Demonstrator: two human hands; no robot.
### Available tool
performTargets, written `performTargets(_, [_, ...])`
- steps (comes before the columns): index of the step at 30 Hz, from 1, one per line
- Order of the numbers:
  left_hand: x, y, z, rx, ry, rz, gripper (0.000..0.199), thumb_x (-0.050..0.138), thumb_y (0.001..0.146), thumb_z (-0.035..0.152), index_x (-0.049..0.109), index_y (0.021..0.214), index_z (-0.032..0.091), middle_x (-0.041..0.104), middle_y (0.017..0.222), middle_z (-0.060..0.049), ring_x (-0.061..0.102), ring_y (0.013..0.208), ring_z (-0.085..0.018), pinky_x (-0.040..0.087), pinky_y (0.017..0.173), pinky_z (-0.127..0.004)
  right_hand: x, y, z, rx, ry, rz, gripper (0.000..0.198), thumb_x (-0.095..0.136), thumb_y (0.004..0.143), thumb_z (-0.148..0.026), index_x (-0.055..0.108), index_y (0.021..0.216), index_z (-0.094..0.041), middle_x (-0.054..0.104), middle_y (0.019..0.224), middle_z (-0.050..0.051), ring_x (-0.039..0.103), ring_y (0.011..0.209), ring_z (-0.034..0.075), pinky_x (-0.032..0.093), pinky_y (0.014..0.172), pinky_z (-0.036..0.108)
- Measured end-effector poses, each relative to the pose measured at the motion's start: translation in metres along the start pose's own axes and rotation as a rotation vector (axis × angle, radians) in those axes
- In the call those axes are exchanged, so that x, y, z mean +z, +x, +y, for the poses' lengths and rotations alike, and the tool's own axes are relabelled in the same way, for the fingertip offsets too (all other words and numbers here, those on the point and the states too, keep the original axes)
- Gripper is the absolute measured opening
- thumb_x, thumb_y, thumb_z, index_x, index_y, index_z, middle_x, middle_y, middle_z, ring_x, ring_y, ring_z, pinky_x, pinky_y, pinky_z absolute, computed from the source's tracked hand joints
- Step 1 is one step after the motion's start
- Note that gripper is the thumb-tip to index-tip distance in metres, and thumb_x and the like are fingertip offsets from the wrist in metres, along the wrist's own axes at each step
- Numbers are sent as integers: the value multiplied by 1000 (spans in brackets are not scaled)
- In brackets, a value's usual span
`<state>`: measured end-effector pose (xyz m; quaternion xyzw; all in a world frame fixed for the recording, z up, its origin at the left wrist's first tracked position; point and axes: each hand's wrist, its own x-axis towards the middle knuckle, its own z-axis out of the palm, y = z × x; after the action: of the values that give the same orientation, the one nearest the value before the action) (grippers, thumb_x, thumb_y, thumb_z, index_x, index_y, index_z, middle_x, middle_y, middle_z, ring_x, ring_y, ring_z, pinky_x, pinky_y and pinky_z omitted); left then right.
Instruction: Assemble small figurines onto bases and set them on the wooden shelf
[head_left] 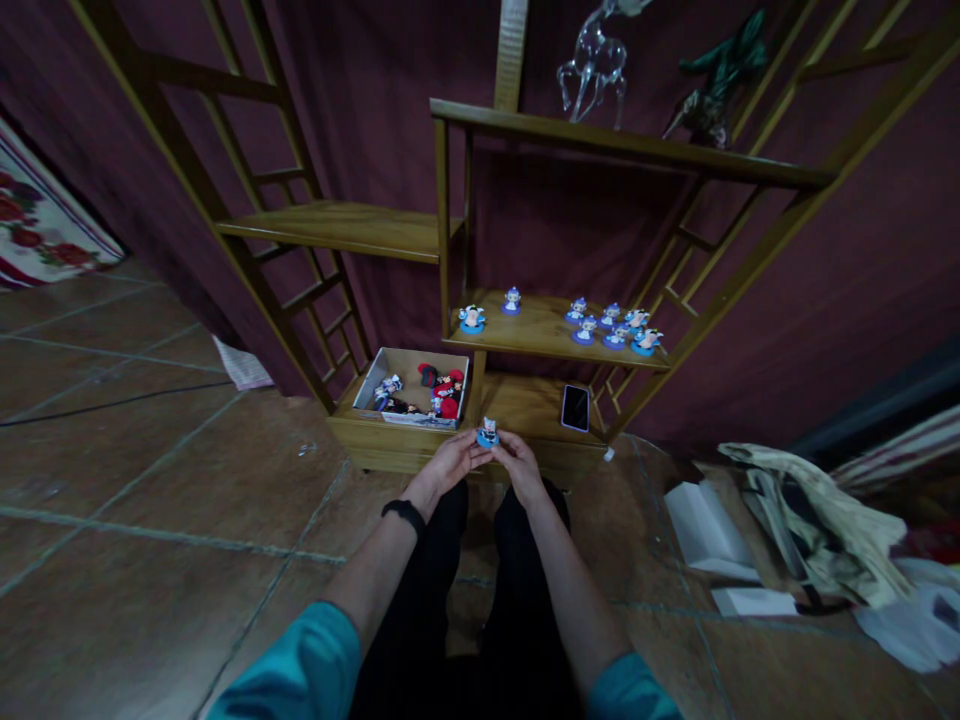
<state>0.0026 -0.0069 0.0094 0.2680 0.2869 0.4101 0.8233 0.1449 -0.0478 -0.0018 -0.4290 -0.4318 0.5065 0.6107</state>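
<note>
Between my two hands is a small figurine [488, 434] with a pale top and a round blue base. My left hand [454, 460] grips its left side with the fingertips, and my right hand [519, 463] pinches it from the right. Beyond and to the left, an open cardboard box [365, 385] holds several figurines, red, black and white ones, on the lower shelf. On the middle shelf [536, 325] stand several purple-based figurines, such as one figurine [511, 300] at the back, and a blue-based figurine [472, 319] at the left end.
A phone [576, 407] lies on the lower shelf at right. Higher up stand a clear glass animal [595, 62] and a dark green sculpture [720, 80]. On the floor at right are a white box [709, 530], a cloth bag [832, 520] and a plastic bag [911, 615].
</note>
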Motion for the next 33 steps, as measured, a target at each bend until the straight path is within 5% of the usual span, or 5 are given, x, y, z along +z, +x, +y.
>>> performTargets(14, [1,-1,1,-51,-91,19,19,49,83,19,59,96,8,66,92,-15,65,83,-20,50,79,-35,2,-4,-9,-18,-6,-35,30,65,68,-33,62,96,-23,66,95,1,58,90,17,43,86,32])
performTargets(26, [4,-5,2,15,-110,-49,23,51,81,11,58,103,10,65,97,-13,62,92,-20,46,88,-36,4,-1,-2,40,57,34,40,67,64,-38,62,101,-23,65,104,3,58,97,21,45,87,37])
performTargets(33, [-1,-4,0,58,-54,-103,32,56,77,8,57,108,13,64,105,-12,62,94,-18,45,89,-34,8,-5,-15,34,45,-52,44,68,65,-34,59,106,-23,64,109,3,57,102,21,41,94,39])
